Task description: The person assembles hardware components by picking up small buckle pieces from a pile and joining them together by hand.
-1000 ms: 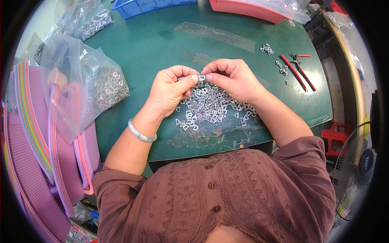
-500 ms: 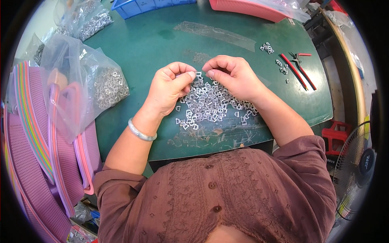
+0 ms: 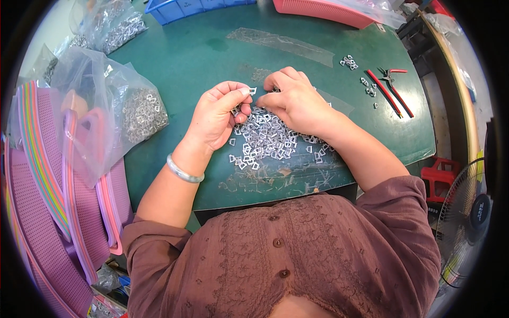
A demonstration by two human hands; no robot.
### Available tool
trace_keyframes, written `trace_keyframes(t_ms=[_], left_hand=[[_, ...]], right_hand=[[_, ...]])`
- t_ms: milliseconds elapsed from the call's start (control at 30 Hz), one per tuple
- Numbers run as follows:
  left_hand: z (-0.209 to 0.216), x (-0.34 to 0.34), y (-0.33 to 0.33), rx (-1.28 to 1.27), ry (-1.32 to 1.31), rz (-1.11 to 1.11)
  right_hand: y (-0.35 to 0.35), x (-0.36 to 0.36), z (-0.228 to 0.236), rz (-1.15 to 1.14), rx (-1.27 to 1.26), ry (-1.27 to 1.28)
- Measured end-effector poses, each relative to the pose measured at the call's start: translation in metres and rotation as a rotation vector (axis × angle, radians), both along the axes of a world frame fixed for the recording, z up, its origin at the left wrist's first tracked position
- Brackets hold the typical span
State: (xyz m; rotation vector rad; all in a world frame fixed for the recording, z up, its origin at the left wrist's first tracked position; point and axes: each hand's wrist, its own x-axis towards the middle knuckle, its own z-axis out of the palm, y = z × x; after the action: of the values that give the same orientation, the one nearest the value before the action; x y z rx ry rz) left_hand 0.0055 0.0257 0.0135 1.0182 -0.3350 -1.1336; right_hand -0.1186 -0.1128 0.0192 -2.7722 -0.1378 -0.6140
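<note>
A small, silvery, four-sided metal frame (image 3: 253,91) stands out at the tips of the thumb and forefinger of the person's bare left hand (image 3: 218,110), which are clamped together on its left edge, so that most of the open frame juts out toward the right; it is held just above the far left edge of the loose heap of similar silvery metal frames (image 3: 269,137), the landmark here. The bare right hand (image 3: 298,103) is over the heap's far side, back upward, its fingers curled and pointing left, near the held frame but apart from it; whether those fingertips are together or grip anything cannot be told. Compared with half a second earlier, the held frame sits a little farther left and farther from the body, and the right hand has rolled from showing its thumb to showing more of its back, while the heap looks much the same. Well to the right of the heap and beyond it lie red-handled metal hand tools (image 3: 401,99) and a small far cluster of silvery metal frames (image 3: 349,62); well to its left stands a clear plastic bag filled with metal pieces (image 3: 146,114).
</note>
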Motion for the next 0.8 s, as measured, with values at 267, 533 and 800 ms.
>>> trace_keyframes(t_ms=[267, 533, 800], left_hand=[[-0.0017, -0.0027, -0.001, -0.025, 0.033, -0.006], [-0.001, -0.0029, -0.0006, -0.057, 0.107, -0.04], [0.0006, -0.0056, -0.0024, -0.01, 0.132, -0.121]], right_hand=[[0.0011, -0.0033, -0.0001, 0.014, 0.025, 0.023], [0.0003, -0.0057, -0.0005, 0.014, 0.092, 0.045], [0.0052, -0.0012, 0.0051, 0.0, 0.462, -0.156]])
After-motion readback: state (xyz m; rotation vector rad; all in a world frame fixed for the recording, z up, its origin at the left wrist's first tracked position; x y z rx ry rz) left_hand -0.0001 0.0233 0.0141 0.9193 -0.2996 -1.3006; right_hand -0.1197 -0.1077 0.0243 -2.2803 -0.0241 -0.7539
